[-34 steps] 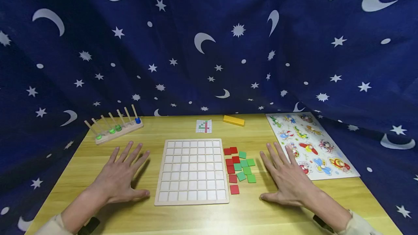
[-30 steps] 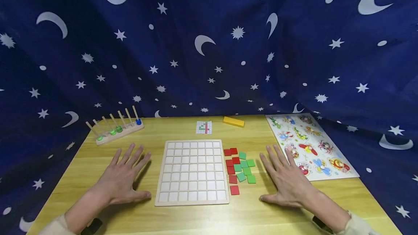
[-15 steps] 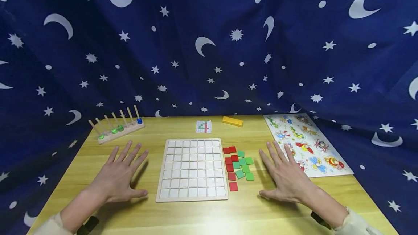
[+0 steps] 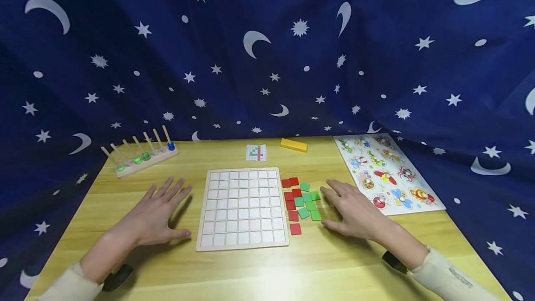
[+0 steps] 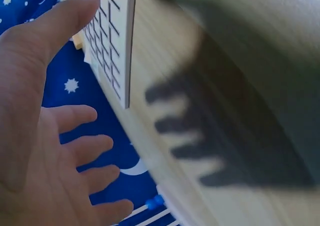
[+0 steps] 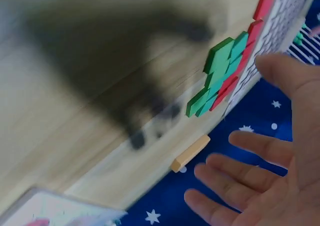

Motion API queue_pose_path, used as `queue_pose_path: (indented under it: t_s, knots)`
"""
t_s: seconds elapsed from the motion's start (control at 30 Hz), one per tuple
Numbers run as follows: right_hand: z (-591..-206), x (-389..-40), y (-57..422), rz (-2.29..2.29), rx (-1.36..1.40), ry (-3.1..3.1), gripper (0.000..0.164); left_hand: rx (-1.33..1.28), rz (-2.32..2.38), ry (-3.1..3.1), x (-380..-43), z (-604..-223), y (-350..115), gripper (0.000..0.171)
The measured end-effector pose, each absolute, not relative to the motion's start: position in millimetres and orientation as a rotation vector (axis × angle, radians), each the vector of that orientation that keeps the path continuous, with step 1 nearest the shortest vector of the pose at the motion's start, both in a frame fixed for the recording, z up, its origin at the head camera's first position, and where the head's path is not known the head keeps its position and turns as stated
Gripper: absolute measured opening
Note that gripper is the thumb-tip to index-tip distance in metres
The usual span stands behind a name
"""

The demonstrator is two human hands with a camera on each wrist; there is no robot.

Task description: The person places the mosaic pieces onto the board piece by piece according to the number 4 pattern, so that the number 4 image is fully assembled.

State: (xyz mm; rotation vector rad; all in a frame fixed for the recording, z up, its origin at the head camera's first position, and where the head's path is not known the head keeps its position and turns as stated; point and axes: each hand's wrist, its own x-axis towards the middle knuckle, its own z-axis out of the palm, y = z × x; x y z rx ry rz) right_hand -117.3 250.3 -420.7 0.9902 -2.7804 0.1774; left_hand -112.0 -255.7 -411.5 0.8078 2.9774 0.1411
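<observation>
A white grid board [image 4: 243,209] with a pale wooden frame lies mid-table. Along its right side are several red square tiles [image 4: 295,229] and several green square tiles [image 4: 315,215], some overlapping. My left hand [image 4: 153,215] hovers left of the board, fingers spread, its shadow falling on the table in the left wrist view. To the right of the tiles is my right hand [image 4: 353,209], raised above the table with fingers extended toward the green tiles. Neither hand holds anything.
A wooden peg stand [image 4: 147,164] with green and blue rings is at the back left. Behind the board lie a small grid card [image 4: 256,153] and a yellow block [image 4: 294,145]. An insect picture board [image 4: 393,180] occupies the right. A starry blue curtain [image 4: 267,59] hangs behind.
My right hand has moved inward to the left, closer to the green tiles, and its fingers have drawn together. The left hand stays nearly in place. The head view has shifted slightly.
</observation>
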Motion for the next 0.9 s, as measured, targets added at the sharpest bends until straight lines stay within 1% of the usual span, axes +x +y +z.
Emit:
queue_pose_path:
  t_s: [0.17,0.3,0.4,0.53,0.9]
  knots:
    - [-422,-135,242,0.35,1.004,-2.714,0.045,0.861,0.286,2.964,-118,-427,-253,0.094]
    - [-426,-150,236,0.445,0.943,-2.738,0.032,0.898,0.414,2.956,-123,-439,-249,0.085]
    - [-428,-161,230,0.488,0.894,-2.773,0.028,0.897,0.48,2.948,-127,-444,-246,0.08]
    - [-431,-176,219,0.497,0.86,-2.834,0.028,0.886,0.53,2.935,-133,-446,-245,0.075]
    - [-435,-198,205,0.464,0.827,-2.998,0.02,0.825,0.64,2.857,-142,-452,-240,0.075]
